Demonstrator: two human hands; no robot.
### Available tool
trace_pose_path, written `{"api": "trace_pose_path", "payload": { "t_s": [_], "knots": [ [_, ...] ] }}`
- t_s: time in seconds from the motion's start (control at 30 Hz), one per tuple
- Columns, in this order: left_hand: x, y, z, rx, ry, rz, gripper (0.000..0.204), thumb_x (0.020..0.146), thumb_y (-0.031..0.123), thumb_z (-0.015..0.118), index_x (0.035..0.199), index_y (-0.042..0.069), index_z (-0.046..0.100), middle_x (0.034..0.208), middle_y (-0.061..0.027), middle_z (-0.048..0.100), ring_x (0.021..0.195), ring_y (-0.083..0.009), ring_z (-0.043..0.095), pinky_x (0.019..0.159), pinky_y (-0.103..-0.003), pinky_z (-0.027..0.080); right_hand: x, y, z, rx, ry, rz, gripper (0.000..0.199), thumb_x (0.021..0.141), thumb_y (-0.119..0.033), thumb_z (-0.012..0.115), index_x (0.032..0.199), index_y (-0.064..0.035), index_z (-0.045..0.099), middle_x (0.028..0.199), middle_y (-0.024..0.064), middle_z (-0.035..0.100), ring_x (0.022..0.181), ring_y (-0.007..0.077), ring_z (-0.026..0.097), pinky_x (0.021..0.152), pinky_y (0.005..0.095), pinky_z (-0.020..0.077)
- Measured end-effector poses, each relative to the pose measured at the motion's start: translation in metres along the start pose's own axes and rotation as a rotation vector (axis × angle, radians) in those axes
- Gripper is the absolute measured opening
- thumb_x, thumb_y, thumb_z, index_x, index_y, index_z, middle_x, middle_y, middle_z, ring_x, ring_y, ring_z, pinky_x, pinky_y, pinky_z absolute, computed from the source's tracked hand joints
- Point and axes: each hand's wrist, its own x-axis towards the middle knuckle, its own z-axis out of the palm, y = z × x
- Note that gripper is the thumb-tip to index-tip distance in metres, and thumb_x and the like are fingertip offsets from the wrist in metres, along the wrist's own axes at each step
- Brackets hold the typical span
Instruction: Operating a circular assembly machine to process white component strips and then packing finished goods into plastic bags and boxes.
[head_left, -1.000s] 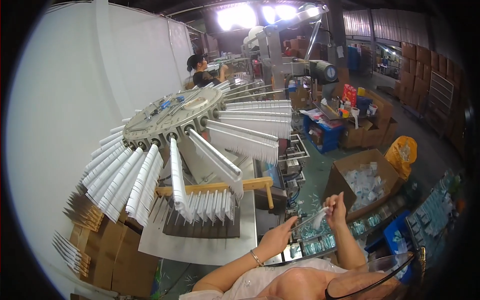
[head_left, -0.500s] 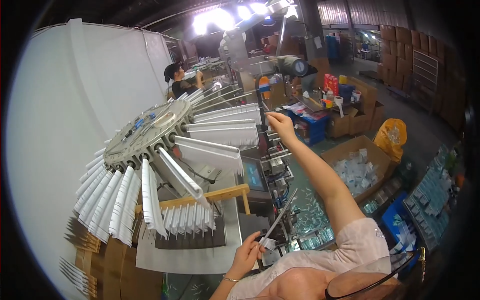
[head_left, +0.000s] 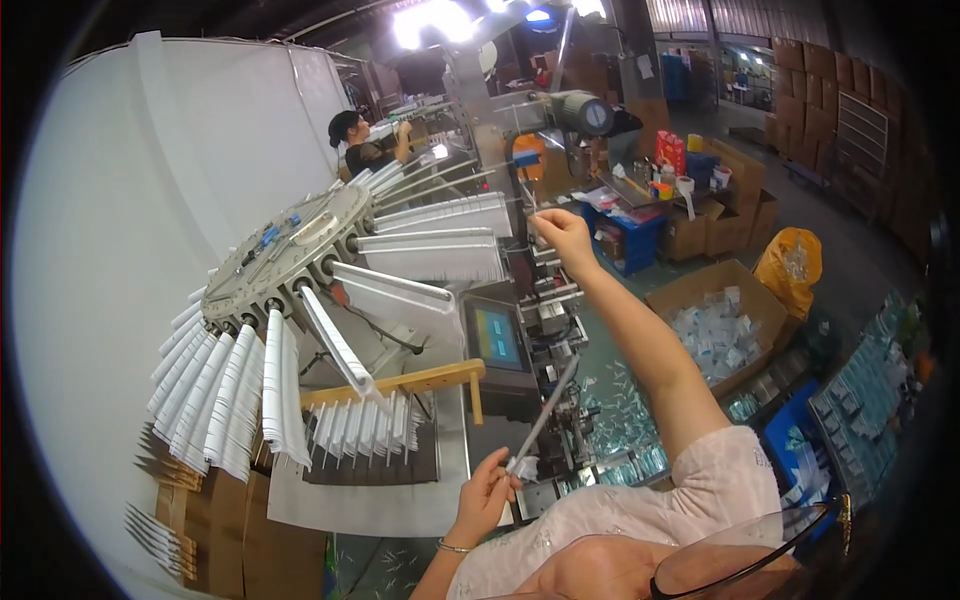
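Note:
My right hand (head_left: 562, 240) is raised and stretched out toward the machine, pinching a thin clear tube or rod (head_left: 527, 196) next to the metal arms. My left hand (head_left: 487, 494) is low near my chest, gripping the lower end of a long slim grey rod (head_left: 543, 415) that slants up to the right. A round grey wheel (head_left: 290, 250) carries many white flat sleeves (head_left: 440, 258) fanned out around it. A wooden rack (head_left: 400, 385) holds a row of white pieces (head_left: 360, 425) below the wheel.
A small blue screen (head_left: 495, 338) sits on the machine. Another person (head_left: 358, 143) works behind the wheel. Cardboard boxes (head_left: 715, 325) of small packets, a yellow bag (head_left: 790, 265), blue bins (head_left: 800, 450) and a cluttered bench (head_left: 650, 190) stand at the right. Stacked cartons (head_left: 200, 540) lie lower left.
My right hand rose from near my chest and reached out to the machine arms. My left hand took the slim rod low by my chest. The view shifted closer to the wheel.

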Motion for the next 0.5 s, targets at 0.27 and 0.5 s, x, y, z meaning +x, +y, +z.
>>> {"api": "trace_pose_path", "payload": {
  "t_s": [0.27, 0.5],
  "knots": [
    [0.025, 0.006, 0.015, -0.023, 0.142, 0.089, 0.044, 0.085, 0.0, 0.041, 0.127, 0.001, 0.028, 0.078, -0.0063, 0.056, 0.059, -0.0053, 0.046, 0.056, -0.017, 0.04, -0.12, -0.039, -0.058, 0.383, -0.593, 0.444, 0.01, 0.075, -0.01, 0.061, 0.078, 0.0002, 0.061, 0.069, 0.0006, 0.056, 0.058, 0.0052, 0.045, 0.051, 0.0189, 0.0345],
    [0.047, 0.015, 0.04, -0.103, 0.031, -0.142, 0.048, 0.086, 0.0, 0.039, 0.131, 0.005, 0.022, 0.076, -0.0072, 0.055, 0.057, -0.0077, 0.047, 0.053, -0.019, 0.04, -0.149, -0.063, -0.099, -0.258, -0.657, 0.12, 0.02, 0.071, -0.008, 0.066, 0.089, -0.0015, 0.059, 0.069, 0.0024, 0.055, 0.062, 0.0071, 0.05, 0.054, 0.0205, 0.0397]
  ]
}}
